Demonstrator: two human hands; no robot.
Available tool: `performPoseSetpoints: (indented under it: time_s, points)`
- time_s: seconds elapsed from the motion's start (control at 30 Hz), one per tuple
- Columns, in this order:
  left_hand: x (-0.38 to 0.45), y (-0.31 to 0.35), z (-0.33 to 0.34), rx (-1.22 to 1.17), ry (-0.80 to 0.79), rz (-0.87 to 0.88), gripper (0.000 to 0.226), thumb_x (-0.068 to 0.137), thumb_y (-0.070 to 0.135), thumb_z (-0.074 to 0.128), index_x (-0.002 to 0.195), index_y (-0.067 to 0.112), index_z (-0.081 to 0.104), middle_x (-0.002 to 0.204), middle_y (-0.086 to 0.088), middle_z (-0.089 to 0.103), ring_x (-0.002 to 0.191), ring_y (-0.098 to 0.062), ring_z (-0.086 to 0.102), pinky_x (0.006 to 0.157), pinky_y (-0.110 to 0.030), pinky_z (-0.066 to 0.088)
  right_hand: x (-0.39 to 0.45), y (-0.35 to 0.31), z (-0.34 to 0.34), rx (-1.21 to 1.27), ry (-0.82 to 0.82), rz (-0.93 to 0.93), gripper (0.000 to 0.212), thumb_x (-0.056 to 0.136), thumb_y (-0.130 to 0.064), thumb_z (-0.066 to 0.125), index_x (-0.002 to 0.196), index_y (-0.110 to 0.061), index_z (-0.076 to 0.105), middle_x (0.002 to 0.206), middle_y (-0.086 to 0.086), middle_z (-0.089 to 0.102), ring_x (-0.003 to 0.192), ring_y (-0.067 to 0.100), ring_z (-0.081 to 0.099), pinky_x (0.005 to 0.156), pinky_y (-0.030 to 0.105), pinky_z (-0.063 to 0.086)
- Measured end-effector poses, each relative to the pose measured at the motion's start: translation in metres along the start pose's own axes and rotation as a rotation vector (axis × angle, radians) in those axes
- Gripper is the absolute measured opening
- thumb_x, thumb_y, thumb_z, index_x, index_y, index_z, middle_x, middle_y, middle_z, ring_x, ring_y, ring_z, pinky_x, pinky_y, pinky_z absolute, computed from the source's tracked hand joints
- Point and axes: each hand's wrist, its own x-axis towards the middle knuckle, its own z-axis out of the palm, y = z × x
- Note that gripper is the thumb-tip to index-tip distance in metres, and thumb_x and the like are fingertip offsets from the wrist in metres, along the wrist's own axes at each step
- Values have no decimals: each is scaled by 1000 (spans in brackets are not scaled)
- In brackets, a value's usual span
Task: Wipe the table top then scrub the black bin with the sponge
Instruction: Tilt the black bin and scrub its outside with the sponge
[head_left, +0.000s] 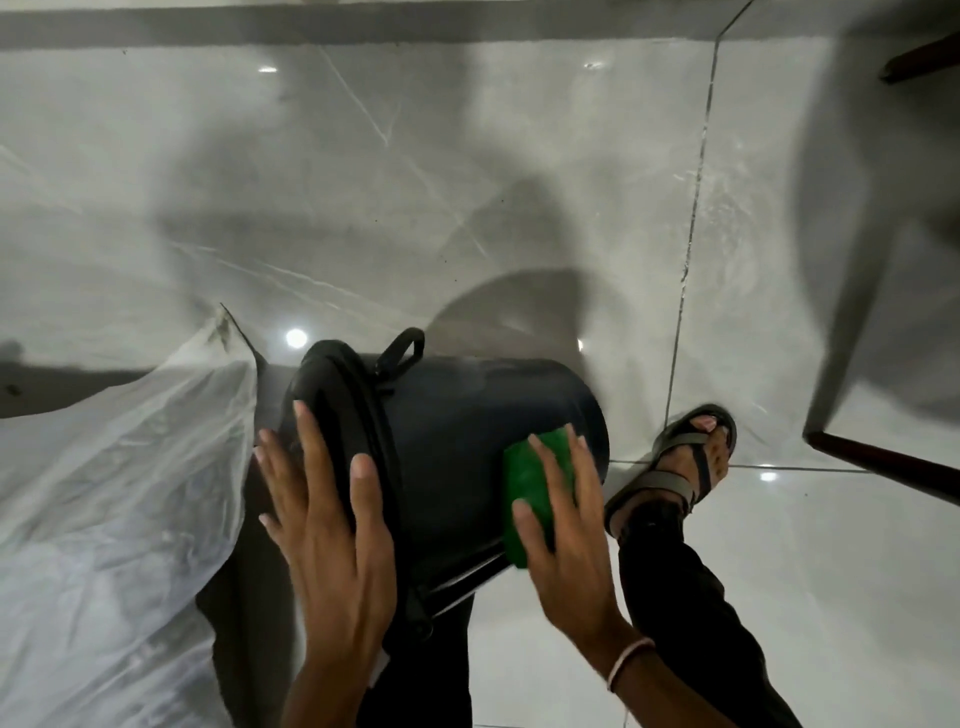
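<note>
Presently on view: black bin (457, 447), tipped on its side above a pale tiled floor (519, 182), rim end toward the left of the picture, base end toward the right; a loop handle (400, 353) stands up from its upper edge near the rim. Left hand (322, 530): fingers spread wide and laid flat over the rim end of the bin, palm against it, thumb lying along the rim's nearer edge; it braces rather than pinches. Right hand (566, 535): fingers extended and slightly apart, pressed down on a green sponge (530, 493), which lies flat between the palm and the bin's side wall close to the base end; the sponge's left edge and lower corner show beyond the fingers. A pale band (628, 667) circles the right wrist. Clear plastic sheet (114, 493): crumpled, lying left of the bin, its edge just beside the left hand's fingertips. Sandalled foot (680, 467): planted on the floor just right of the bin's base, with a dark trouser leg (691, 613) running down from it beside the right forearm. Dark furniture leg (883, 467): slanting across the right edge, well apart from the bin.
</note>
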Motion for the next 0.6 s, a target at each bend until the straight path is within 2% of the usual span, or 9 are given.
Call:
performPoseSetpoints:
  time_s: [0.07, 0.13, 0.2, 0.27, 0.33, 0.43, 0.47, 0.53, 0.6]
  points:
    - [-9, -3, 2, 28, -10, 51, 63, 98, 66, 19, 159, 57, 3, 179, 11, 1, 164, -3, -9, 133, -54, -1, 31, 9, -5, 73, 52, 143, 54, 99, -65, 34, 152, -55, 29, 173, -5, 17, 161, 21, 15, 127, 41, 20]
    - [-22, -6, 7, 43, -17, 97, 61, 99, 60, 21, 157, 60, 3, 179, 13, 2, 162, 3, -9, 132, -52, -1, 78, 22, -15, 72, 71, 324, 64, 92, -66, 38, 147, -37, 48, 161, 8, 41, 151, 30, 35, 125, 51, 32]
    - [-34, -8, 16, 56, -28, 145, 62, 100, 57, 24, 159, 61, 3, 179, 13, 1, 163, 1, -8, 131, -50, -2, 111, 15, -28, -7, 4, 371, 69, 86, -67, 40, 137, -24, 59, 145, 11, 56, 137, 36, 51, 114, 56, 43]
    - [-40, -12, 22, 77, -17, 195, 62, 102, 59, 24, 160, 61, 2, 179, 11, 1, 164, -3, -6, 130, -52, -1, 107, -8, -28, -43, -116, 262, 60, 92, -58, 47, 141, -26, 57, 153, 8, 52, 146, 30, 43, 120, 51, 35]
    - [-43, -24, 22, 98, 11, 232, 59, 104, 66, 18, 161, 59, 3, 179, 8, 2, 165, -6, -5, 130, -56, 2, 66, -42, -24, 0, -154, 10, 58, 94, -55, 48, 149, -36, 48, 167, -3, 35, 158, 14, 20, 128, 42, 18]
    - [-52, -47, 19, 90, 29, 279, 61, 105, 63, 19, 163, 54, 5, 180, 3, 4, 166, -11, -1, 130, -66, 4, -12, -47, -18, 71, -245, -199, 60, 97, -54, 49, 154, -42, 38, 173, -9, 19, 163, 14, 4, 128, 38, 11]
    - [-55, -52, 19, 85, 28, 313, 62, 106, 63, 20, 164, 51, 6, 180, -1, 6, 167, -14, 1, 130, -66, 4, -16, -29, -22, 40, -239, -208, 61, 98, -54, 48, 156, -42, 35, 173, -9, 18, 163, 14, 4, 128, 39, 11]
    - [-60, -59, 22, 119, 15, 397, 63, 107, 63, 19, 166, 45, 9, 178, -12, 10, 167, -21, 2, 131, -63, 2, 2, 13, -27, -27, -177, -26, 63, 96, -57, 41, 156, -41, 32, 173, -7, 21, 162, 15, 10, 129, 37, 13]
    - [-66, -64, 26, 211, 5, 478, 64, 108, 61, 19, 167, 39, 10, 175, -21, 12, 167, -27, 2, 130, -62, 0, 45, 50, -31, 9, -147, 229, 65, 92, -55, 42, 151, -29, 46, 162, 2, 43, 154, 25, 35, 124, 38, 30]
